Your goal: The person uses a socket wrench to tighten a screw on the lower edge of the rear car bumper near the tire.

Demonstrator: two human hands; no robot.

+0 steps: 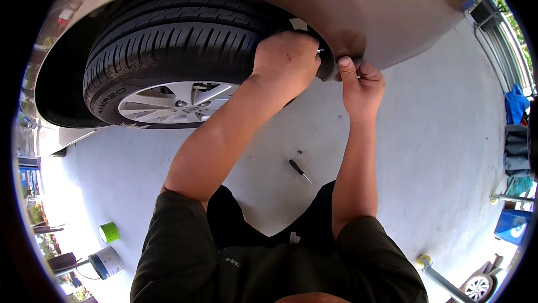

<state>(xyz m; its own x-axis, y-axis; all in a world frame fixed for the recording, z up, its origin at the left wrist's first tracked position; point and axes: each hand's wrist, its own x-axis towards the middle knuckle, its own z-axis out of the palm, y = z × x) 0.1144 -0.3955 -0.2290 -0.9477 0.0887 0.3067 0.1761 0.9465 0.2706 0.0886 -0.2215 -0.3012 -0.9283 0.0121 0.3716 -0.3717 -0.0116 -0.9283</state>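
A car wheel (162, 51), with a black tyre and silver alloy rim (168, 101), sits in the arch of a bronze car body (403, 17). My left hand (286, 59) is closed at the arch beside the tyre's right side; a small metal bit shows by its fingers, but what it grips is hidden. Just right of it, my right hand (361, 81) pinches the lower edge of the arch, where the dark liner (328, 65) meets the body. On the pale floor (420, 135) between my forearms lies a black-handled screwdriver (296, 165).
A green tub (109, 232) and a white bucket (105, 264) stand at the lower left. At the right edge are metal posts (443, 280), a blue container (510, 224), blue and grey fabric items (515, 146) and a small spoked wheel (479, 287). My legs are below my hands.
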